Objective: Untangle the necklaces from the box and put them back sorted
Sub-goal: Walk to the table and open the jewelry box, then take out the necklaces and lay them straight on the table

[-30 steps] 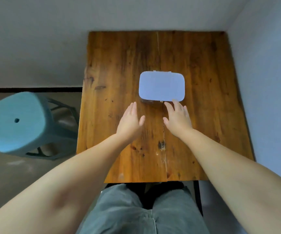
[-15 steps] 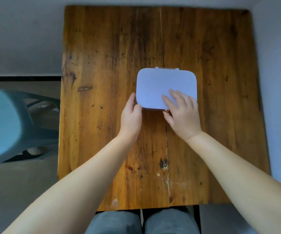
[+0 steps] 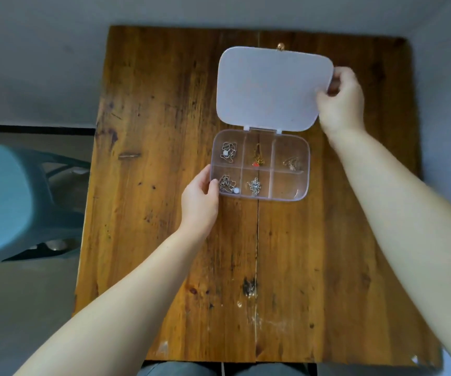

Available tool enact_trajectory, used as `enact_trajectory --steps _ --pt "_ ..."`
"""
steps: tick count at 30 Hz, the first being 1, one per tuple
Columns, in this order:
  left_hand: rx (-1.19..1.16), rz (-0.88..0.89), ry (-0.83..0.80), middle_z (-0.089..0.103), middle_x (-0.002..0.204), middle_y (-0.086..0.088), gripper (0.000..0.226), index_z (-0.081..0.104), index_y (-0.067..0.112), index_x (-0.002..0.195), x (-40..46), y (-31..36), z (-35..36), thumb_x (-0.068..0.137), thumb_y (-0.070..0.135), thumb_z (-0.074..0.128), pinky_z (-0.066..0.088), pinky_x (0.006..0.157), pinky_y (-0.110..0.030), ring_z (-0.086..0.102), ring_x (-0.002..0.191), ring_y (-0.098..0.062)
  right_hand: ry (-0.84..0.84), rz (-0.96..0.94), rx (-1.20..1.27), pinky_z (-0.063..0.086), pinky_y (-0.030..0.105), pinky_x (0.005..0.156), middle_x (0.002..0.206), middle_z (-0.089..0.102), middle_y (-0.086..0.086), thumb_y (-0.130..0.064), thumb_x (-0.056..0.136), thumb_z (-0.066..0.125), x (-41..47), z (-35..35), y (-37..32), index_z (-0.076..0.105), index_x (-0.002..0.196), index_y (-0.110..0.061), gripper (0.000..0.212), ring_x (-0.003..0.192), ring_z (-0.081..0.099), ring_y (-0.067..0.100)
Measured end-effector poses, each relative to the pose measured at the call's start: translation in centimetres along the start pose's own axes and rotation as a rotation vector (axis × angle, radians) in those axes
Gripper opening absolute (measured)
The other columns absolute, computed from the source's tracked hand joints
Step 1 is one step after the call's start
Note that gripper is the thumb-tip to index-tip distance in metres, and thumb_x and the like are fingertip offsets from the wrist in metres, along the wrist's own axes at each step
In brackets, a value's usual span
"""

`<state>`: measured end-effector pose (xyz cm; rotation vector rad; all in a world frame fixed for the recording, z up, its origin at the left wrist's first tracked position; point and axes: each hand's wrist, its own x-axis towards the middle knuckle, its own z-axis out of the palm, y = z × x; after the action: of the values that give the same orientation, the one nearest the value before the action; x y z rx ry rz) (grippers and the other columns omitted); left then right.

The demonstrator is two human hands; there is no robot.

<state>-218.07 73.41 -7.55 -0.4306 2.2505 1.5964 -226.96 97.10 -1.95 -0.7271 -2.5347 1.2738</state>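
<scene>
A clear plastic box [image 3: 304, 169] with several compartments lies open on the wooden table [image 3: 164, 185]. Its white lid [image 3: 270, 88] is swung back on the far hinge. My right hand [image 3: 340, 101] pinches the lid's right edge. My left hand [image 3: 200, 199] grips the box's near left corner. Small bunched necklaces lie in five compartments: silver chains [image 3: 229, 152] at far left, a gold chain with a red charm [image 3: 257, 158] at far middle, a thin chain [image 3: 292, 163] at far right, a silver chain with a white bead [image 3: 228, 185] at near left, a silver pendant [image 3: 255, 186] at near middle. The near right compartment holds nothing.
A teal plastic stool [image 3: 15, 202] stands on the floor left of the table. Grey walls close in behind and to the right. A small gold knob [image 3: 281, 46] shows just beyond the lid. My knees sit under the table's near edge.
The box was shut with both hands at its near edge. My right hand has lifted the lid up and back, so the necklaces show. My left hand moved to the box's left corner.
</scene>
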Motion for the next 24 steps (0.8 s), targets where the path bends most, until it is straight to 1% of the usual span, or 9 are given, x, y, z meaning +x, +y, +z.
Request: enact_trajectory --steps 2,5,6,9,11,14,16,19,24 --pt "-0.001 -0.016 0.02 0.053 0.133 0.011 0.037 0.047 0.024 0.135 -0.1 -0.2 0.2 0.098 0.021 0.044 0.038 0.094 -0.023 0.045 0.12 -0.004 -0.045 0.143 0.042 0.041 0.003 0.06 0.114 0.057 0.002 -0.009 0.092 0.052 0.8 1.3 1.4 0.048 0.13 -0.012 0.038 0.101 0.054 0.013" --pt "-0.007 -0.032 0.031 0.053 0.133 0.012 0.037 0.046 0.026 0.134 -0.1 -0.5 0.3 0.098 0.024 0.044 0.039 0.094 -0.024 0.044 0.119 -0.002 -0.156 0.299 0.104 0.048 0.018 0.081 0.13 0.054 0.006 -0.006 0.093 0.05 0.4 2.3 2.6 0.04 0.139 -0.014 0.048 0.116 0.055 0.018" --pt "-0.011 -0.034 0.026 0.053 0.132 0.013 0.036 0.046 0.027 0.134 0.0 -0.6 0.3 0.098 0.024 0.045 0.039 0.093 -0.023 0.044 0.118 -0.001 -0.123 0.286 0.06 0.046 0.019 0.086 0.134 0.051 0.007 -0.006 0.093 0.051 -0.3 2.3 2.5 0.038 0.14 -0.014 0.05 0.119 0.053 0.019" --pt "-0.008 -0.018 0.01 0.052 0.124 0.022 0.036 0.046 0.029 0.133 0.0 -0.8 0.2 0.097 0.025 0.045 0.038 0.09 -0.018 0.044 0.114 0.005 0.066 -0.154 -0.13 0.043 0.016 0.086 0.129 0.053 0.012 -0.009 0.092 0.053 -4.0 2.6 0.7 0.052 0.128 -0.009 0.037 0.116 0.053 0.019" --pt "0.002 0.007 0.001 0.051 0.115 0.032 0.036 0.047 0.03 0.133 -0.1 -0.8 0.1 0.097 0.025 0.044 0.038 0.088 -0.011 0.047 0.108 0.014 -0.148 -0.408 -0.165 0.049 0.023 0.083 0.116 0.063 0.01 -0.011 0.092 0.051 -6.4 4.2 -1.0 0.063 0.114 -0.01 0.025 0.106 0.059 0.02" --pt "0.021 0.034 -0.015 0.05 0.103 0.041 0.036 0.046 0.031 0.133 -0.1 -0.7 -0.3 0.097 0.024 0.044 0.035 0.074 0.004 0.043 0.095 0.03 -0.563 -0.431 -0.449 0.049 0.036 0.081 0.113 0.066 0.007 -0.019 0.095 0.048 -7.7 7.8 -2.0 0.065 0.113 -0.016 0.025 0.105 0.059 0.027" --pt "0.019 0.041 -0.035 0.054 0.115 0.032 0.036 0.046 0.03 0.133 -0.1 -0.7 -0.5 0.097 0.025 0.044 0.035 0.082 -0.001 0.046 0.103 0.022 -0.608 -0.452 -0.663 0.046 0.037 0.073 0.114 0.063 0.009 -0.023 0.095 0.048 -7.4 9.3 -2.1 0.062 0.116 -0.017 0.026 0.104 0.059 0.031" --pt "0.01 0.049 -0.065 0.052 0.134 0.013 0.038 0.045 0.027 0.135 0.0 -0.9 -0.7 0.097 0.025 0.045 0.038 0.101 -0.023 0.045 0.121 0.001 -0.574 -0.475 -0.782 0.04 0.034 0.064 0.108 0.064 0.01 -0.023 0.094 0.052 -7.0 10.5 -1.7 0.06 0.113 -0.015 0.023 0.097 0.061 0.033" --pt "0.012 0.038 -0.089 0.051 0.138 0.006 0.04 0.043 0.025 0.137 0.2 -0.9 -1.0 0.097 0.026 0.045 0.038 0.107 -0.038 0.043 0.127 -0.007 -0.591 -0.462 -0.871 0.039 0.034 0.062 0.103 0.066 0.012 -0.017 0.093 0.055 -6.9 11.0 -2.2 0.058 0.105 -0.012 0.014 0.095 0.061 0.034"
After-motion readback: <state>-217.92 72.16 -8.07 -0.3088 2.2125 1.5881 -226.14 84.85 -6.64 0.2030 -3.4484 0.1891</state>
